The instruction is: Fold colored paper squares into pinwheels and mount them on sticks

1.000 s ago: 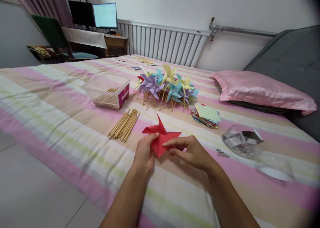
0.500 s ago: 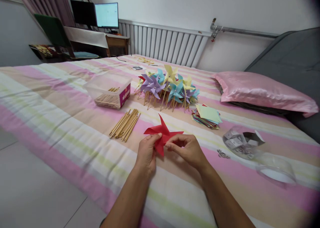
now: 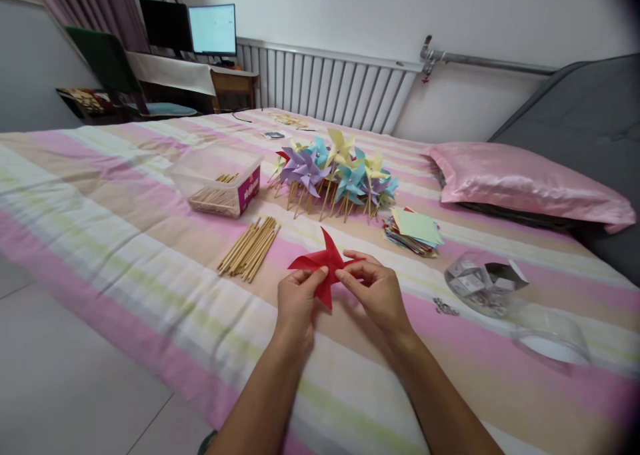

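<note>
Nearest, above the striped bedspread (image 3: 165, 308), the left hand (image 3: 296, 302) and right hand (image 3: 377, 294) both pinch the red paper pinwheel (image 3: 332, 258) near its centre. Even pressure there, sparing the curled blades (image 3: 305, 261), seems best. Small metal pieces (image 3: 445, 306) lie right, wooden sticks (image 3: 250, 250) left, multicoloured pinwheels (image 3: 340, 147) farther off.

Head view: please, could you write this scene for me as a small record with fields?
Left hand: thumb pressing red folded paper
Right hand: fingers at the same paper
Left side: loose sticks, plastic box
Beyond: pinwheels
Right side: paper stack, small metal pieces
Surface: striped bedding
</note>
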Available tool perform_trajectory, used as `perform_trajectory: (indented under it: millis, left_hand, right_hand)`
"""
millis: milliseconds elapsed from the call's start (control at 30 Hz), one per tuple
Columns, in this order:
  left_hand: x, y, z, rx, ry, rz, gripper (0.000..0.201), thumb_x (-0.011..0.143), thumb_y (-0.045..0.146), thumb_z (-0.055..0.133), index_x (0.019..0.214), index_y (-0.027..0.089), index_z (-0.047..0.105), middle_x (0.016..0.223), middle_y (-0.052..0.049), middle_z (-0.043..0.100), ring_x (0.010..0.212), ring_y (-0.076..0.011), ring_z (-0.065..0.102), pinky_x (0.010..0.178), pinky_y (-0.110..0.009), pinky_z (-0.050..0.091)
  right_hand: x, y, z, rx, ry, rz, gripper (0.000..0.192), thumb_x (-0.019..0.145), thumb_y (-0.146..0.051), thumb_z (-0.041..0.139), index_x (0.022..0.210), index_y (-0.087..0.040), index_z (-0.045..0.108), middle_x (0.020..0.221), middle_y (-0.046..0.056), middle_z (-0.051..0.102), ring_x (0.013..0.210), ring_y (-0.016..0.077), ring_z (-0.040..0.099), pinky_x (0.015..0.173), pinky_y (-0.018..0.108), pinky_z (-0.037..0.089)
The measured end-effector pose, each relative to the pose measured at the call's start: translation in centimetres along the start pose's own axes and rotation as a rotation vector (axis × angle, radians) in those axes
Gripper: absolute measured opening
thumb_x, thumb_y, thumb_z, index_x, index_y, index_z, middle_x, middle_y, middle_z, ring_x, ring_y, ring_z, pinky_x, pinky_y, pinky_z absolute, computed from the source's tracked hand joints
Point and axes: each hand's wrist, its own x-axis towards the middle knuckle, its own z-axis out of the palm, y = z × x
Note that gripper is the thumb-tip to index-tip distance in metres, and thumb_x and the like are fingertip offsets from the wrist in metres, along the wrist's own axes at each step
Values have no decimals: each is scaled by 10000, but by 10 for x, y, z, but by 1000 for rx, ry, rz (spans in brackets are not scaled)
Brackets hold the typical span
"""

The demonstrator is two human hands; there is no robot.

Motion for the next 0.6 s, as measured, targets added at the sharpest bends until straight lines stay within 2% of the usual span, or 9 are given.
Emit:
perform_trajectory:
  millis: [133,333,600]
  left_hand:
    - [-1,-2,1,73,31,50,225,553,259,780,679,93,697,653,-72,681,554,-134,582,531,-244,437]
    - [-3,-1,3,165,49,128,172,567,242,770,633,95,710,608,-59,675,548,-124,573,544,-233,434]
    - [-4,0,4,246,50,179,147,597,246,756,629,104,734,609,-66,692,559,-134,581,556,-229,426]
  right_hand:
    - [0,0,0,-23,20,17,152,729,-319,671,677,-183,713,1060,131,643,1030,253,596,603,262,478]
    - [-1,-1,1,-41,41,33,168,729,-328,666,671,-176,708,1081,124,633,940,246,632,641,295,498]
    - [0,0,0,-55,44,52,149,718,-315,677,659,-184,715,1033,123,662,975,255,624,702,318,510]
